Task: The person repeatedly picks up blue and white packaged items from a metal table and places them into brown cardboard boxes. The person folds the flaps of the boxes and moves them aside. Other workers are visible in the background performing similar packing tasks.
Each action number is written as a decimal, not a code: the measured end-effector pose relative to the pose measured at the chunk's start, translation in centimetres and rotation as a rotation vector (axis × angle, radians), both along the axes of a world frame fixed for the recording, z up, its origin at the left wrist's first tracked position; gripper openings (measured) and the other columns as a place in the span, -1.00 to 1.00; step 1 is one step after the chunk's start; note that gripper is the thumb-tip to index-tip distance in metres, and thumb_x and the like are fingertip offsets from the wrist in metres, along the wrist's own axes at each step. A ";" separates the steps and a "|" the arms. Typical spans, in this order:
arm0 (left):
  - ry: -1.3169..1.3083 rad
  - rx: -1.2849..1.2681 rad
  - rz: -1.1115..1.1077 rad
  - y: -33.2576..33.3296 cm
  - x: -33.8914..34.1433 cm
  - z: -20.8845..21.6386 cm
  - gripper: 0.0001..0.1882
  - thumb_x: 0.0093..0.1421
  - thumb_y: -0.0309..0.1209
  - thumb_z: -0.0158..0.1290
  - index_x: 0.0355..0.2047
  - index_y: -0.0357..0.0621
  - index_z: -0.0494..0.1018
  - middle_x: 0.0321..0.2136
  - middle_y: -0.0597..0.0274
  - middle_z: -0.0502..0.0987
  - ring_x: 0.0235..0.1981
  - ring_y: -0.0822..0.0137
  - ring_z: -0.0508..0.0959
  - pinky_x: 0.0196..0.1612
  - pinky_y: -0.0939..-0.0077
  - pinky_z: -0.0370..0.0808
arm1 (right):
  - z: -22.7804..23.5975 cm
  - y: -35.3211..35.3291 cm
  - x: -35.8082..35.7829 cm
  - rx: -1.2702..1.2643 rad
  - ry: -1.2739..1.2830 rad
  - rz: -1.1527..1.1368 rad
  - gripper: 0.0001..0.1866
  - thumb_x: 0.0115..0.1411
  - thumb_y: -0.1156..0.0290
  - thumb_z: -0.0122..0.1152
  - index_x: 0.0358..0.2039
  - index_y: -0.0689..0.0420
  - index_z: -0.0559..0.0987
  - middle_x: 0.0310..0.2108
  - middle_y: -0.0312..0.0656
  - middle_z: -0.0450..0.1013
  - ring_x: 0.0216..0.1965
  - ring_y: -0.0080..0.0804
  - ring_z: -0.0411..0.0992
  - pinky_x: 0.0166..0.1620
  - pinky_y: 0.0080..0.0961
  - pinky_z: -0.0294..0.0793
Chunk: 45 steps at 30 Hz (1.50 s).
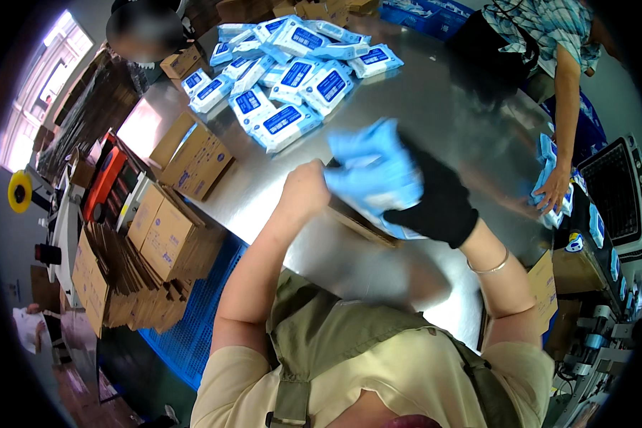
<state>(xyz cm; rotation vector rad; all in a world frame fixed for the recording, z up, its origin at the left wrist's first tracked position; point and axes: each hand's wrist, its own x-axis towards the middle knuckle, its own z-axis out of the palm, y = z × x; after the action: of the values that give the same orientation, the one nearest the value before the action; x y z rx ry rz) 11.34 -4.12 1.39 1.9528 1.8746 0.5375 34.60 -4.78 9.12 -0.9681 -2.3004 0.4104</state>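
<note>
Over the metal table, my right hand (442, 196), in a black glove, grips light-blue packs of wet wipes (374, 171), blurred by motion. How many packs it holds I cannot tell. Beneath them is a cardboard box (367, 227), of which one brown edge shows; the packs hide most of it. My bare left hand (307, 189) is closed at the box's left end, its fingertips hidden behind the box and packs. Farther off lies a heap of blue-and-white wipe packs (285, 121), the nearest ones a short way beyond my left hand.
Folded cartons (139, 264) stand at left by a blue plastic crate (200, 314). A cardboard carton (192, 160) sits on the table's left edge. At right a co-worker's hand (555, 189) touches more packs beside a conveyor (603, 242). Blue bins (428, 18) are at the back.
</note>
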 end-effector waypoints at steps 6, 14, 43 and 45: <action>-0.132 0.756 -0.458 -5.3 2.9 1.6 -0.60 -0.06 -0.41 0.11 -0.17 -0.18 0.34 -0.24 0.03 0.42 -0.16 0.02 0.43 -0.10 0.09 0.35 | -8.7 3.4 -2.5 -0.184 -0.430 0.193 -0.39 0.07 0.07 0.08 0.14 -0.05 0.26 -0.08 0.03 0.40 -0.09 -0.03 0.40 -0.03 -0.21 0.37; 0.441 0.392 0.055 -8.1 -8.2 -1.5 -0.79 -0.13 -0.37 0.14 -0.50 -0.12 0.36 -0.56 0.12 0.44 -0.47 0.09 0.49 -0.43 0.19 0.43 | -0.5 -2.3 13.2 -0.056 -0.342 -0.324 -0.17 -0.25 0.58 0.32 0.15 0.18 0.28 0.14 -0.04 0.26 0.21 -0.09 0.16 0.22 -0.28 0.13; -1.239 0.144 -0.864 -0.6 23.0 4.7 -0.33 -0.12 -0.45 0.30 0.00 -0.25 0.23 -0.12 0.13 0.44 0.04 0.25 0.37 0.13 0.39 0.23 | 6.1 -19.8 16.5 -0.183 -0.346 -0.658 -0.41 -0.12 0.63 0.10 0.01 -0.06 0.48 -0.31 0.02 0.50 -0.38 -0.07 0.48 -0.30 -0.34 0.50; -1.296 0.092 -0.565 0.7 19.1 4.3 -0.49 -0.06 -0.41 0.28 -0.16 -0.21 0.27 -0.29 0.27 0.44 -0.11 0.40 0.39 0.01 0.49 0.28 | 3.3 -16.1 18.2 -0.092 0.073 -0.647 -0.55 -0.10 0.51 0.23 -0.09 0.07 0.53 -0.39 -0.05 0.53 -0.44 -0.32 0.51 -0.35 -0.44 0.49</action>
<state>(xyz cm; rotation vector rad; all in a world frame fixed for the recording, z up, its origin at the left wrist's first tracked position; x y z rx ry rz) 30.40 -3.46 5.71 1.4012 0.4830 1.2664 52.82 -20.87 12.39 -1.6300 -1.7805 0.2669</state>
